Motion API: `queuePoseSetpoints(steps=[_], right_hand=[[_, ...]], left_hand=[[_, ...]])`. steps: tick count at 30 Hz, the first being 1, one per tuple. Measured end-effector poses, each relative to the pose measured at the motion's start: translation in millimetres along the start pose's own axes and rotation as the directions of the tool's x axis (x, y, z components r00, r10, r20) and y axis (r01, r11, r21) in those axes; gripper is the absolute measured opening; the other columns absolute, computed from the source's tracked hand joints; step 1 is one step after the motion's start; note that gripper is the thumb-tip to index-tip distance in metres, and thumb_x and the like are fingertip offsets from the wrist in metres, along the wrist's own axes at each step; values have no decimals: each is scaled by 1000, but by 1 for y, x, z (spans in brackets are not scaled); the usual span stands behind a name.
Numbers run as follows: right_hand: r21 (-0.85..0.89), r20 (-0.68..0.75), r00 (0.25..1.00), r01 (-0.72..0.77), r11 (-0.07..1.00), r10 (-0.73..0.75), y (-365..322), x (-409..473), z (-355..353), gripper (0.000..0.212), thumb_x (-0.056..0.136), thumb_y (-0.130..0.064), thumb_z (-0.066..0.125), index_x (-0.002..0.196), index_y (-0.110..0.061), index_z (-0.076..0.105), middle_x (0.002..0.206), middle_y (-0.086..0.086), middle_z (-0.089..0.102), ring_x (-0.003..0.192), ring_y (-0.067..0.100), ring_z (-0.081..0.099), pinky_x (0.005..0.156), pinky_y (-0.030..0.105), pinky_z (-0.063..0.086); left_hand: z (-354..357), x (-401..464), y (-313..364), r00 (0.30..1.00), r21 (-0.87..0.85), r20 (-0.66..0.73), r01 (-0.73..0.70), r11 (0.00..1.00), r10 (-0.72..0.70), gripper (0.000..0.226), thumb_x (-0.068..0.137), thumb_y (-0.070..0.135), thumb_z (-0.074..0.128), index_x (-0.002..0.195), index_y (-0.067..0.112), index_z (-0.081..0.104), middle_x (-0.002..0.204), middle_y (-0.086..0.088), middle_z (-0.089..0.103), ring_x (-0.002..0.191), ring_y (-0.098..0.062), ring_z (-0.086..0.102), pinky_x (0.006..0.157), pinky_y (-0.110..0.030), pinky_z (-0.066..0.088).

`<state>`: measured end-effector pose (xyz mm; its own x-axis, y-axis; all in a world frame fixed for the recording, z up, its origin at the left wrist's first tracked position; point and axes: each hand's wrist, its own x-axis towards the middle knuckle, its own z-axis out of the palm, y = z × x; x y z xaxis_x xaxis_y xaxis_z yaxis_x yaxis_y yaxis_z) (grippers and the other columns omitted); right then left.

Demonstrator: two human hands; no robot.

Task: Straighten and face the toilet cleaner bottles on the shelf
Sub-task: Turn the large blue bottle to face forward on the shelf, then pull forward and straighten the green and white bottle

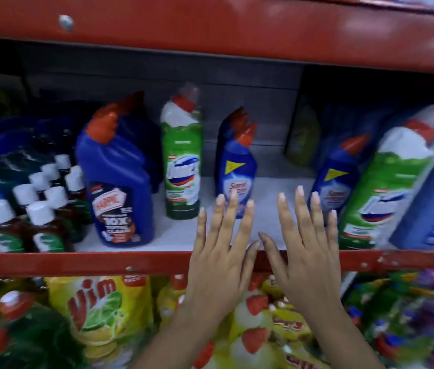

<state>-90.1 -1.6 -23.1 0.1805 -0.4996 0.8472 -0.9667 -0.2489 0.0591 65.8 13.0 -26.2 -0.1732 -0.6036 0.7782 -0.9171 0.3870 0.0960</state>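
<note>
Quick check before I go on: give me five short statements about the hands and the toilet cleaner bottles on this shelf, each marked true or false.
1. Both hands are empty, fingers spread. True: left hand, right hand.
2. The left hand grips the green bottle. False: it holds nothing.
3. The big blue Harpic bottle stands left of the green bottle. True.
4. The small blue bottle lies flat on the shelf. False: it stands upright.
5. Bare shelf space lies between the two small blue bottles. True: the second one stands farther right.
</note>
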Motion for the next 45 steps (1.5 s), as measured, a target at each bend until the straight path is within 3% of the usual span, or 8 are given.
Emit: queuePoseSetpoints(steps=[10,16,19,21,25,32,37,45], right_hand=[[-81,-105,987,-132,988,124,115,-18,-20,61,97,-40,52,148,-10,41,156,23,37,146,38,33,117,54,31],[211,-127,967,-190,959,220,142,-9,-25,56,95,-25,59,142,1,43,142,25,49,133,34,47,109,38,41],[471,-48,949,-254,845,312,146,-6,-25,53,95,-22,61,141,-1,44,134,16,56,124,21,56,102,21,45],[622,42,911,-346,703,411,145,-2,-27,46,95,-24,63,138,-12,49,130,6,61,120,10,60,96,22,50],[790,165,806,-453,413,568,138,7,-30,34,90,-20,69,122,-25,58,117,-1,69,107,-4,64,80,3,47],[815,231,729,-507,281,645,131,11,-30,39,81,-26,78,117,-18,68,110,-2,76,103,10,71,88,30,57],[861,231,735,-460,217,637,101,19,-30,34,81,-17,78,113,-15,68,102,-10,77,97,1,72,79,18,57],[890,254,813,-409,204,523,21,41,-14,29,80,-18,79,107,-17,68,103,-4,77,98,9,72,83,24,57]], left_hand=[[51,51,103,995,-204,48,-74,976,85,58,100,36,38,151,13,23,160,-11,22,149,-27,15,120,-45,21],[67,68,134,998,-433,48,49,900,-31,54,100,33,44,147,13,28,151,-11,39,139,-23,37,107,-34,43],[72,72,141,989,-563,84,147,813,-121,49,100,36,43,144,17,31,142,-6,46,127,-16,47,94,-34,54],[74,75,143,982,-636,105,189,748,-159,47,100,34,45,142,19,33,137,-4,49,122,-13,51,92,-34,55],[74,80,148,969,-724,131,239,646,-212,45,96,33,53,138,21,41,130,-1,56,116,-10,56,91,-32,56],[72,81,140,967,-734,103,233,638,-234,47,95,26,57,139,15,46,126,-7,62,114,-14,60,89,-31,58],[56,76,111,973,-724,66,198,661,-219,46,95,23,57,139,14,46,125,-7,63,113,-12,60,88,-28,56],[12,56,35,954,-660,-21,210,721,-298,48,95,22,56,142,16,44,125,-5,63,112,-15,61,89,-40,56]])
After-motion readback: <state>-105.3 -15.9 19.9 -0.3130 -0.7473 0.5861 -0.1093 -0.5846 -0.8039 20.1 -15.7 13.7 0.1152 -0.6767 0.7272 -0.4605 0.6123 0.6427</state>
